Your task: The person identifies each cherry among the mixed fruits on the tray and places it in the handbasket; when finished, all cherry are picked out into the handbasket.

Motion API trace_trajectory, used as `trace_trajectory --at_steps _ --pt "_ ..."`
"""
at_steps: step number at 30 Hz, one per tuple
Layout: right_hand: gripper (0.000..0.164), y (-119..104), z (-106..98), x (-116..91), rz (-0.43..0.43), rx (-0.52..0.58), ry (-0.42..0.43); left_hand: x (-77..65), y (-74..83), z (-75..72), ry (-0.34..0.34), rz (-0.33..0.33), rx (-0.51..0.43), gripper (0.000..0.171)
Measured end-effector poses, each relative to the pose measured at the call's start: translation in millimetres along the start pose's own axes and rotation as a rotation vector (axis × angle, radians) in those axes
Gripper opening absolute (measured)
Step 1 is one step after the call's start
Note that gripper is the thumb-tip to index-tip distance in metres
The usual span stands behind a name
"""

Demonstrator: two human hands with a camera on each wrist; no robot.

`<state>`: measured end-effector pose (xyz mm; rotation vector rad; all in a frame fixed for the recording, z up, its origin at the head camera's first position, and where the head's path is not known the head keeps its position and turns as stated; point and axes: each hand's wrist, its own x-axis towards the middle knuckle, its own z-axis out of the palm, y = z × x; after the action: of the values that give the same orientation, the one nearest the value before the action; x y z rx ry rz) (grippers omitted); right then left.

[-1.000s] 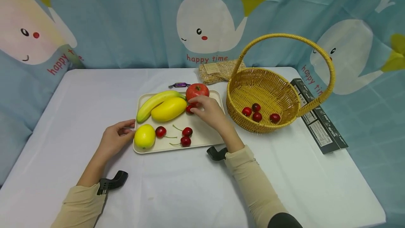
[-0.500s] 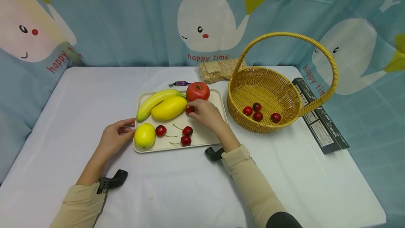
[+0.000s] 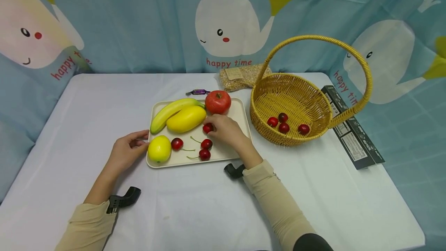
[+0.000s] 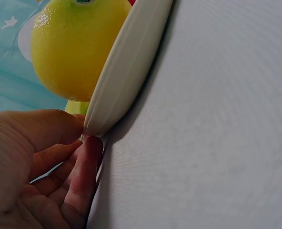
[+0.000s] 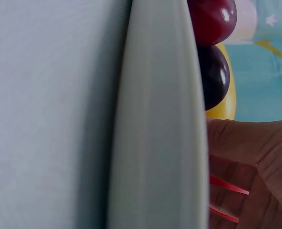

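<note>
My right hand (image 3: 227, 129) is over the cream tray (image 3: 228, 154), its thumb and fingers pinching a red cherry (image 3: 208, 128) just right of the yellow mango (image 3: 186, 119). In the right wrist view the tray's rim hides its fingertips. At the tray's left edge my left hand (image 3: 129, 151) holds the rim (image 4: 95, 121), thumb above and a finger below, beside a lemon (image 3: 159, 149). A banana (image 3: 174, 112) lies behind the mango, and a red apple (image 3: 218, 102) is at the back. Three stemmed cherries (image 3: 204, 155) rest near the tray's front.
Right of the tray stands a yellow wicker basket (image 3: 296, 88) with a tall handle and several cherries (image 3: 283, 128) inside. A black box (image 3: 355, 142) lies beyond it. Behind are a bag of grains (image 3: 240, 78) and a purple-wrapped candy (image 3: 198, 92).
My right hand has moved down the tray, toward me, with the cherry, away from the apple. The left hand has stayed at the tray's rim.
</note>
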<state>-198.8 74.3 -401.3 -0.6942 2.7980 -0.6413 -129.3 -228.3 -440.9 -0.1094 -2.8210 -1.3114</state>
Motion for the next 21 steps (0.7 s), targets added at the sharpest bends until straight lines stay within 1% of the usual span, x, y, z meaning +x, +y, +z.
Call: trace_trajectory --at_steps 5,10,16,19,21 --pt "0.028 3.1 -4.6 -4.7 0.009 0.044 0.009 -0.8 1.0 -0.1 -0.001 -0.001 -0.004 0.043" --pt "0.027 11.1 -19.1 -15.3 0.006 0.108 0.057 -0.9 0.8 0.0 -0.005 -0.004 -0.007 0.043" --pt "0.031 20.7 -49.8 -33.5 -0.034 0.174 0.176 -0.7 -0.4 -0.2 -0.003 -0.007 -0.001 0.043" --pt "0.034 27.8 -66.5 -44.7 0.001 0.214 0.249 -0.5 -0.5 0.1 -0.003 -0.004 0.002 0.043" --pt "0.036 35.8 -75.8 -52.2 0.039 0.243 0.300 -0.1 -0.1 0.1 -0.004 -0.003 0.002 0.043"
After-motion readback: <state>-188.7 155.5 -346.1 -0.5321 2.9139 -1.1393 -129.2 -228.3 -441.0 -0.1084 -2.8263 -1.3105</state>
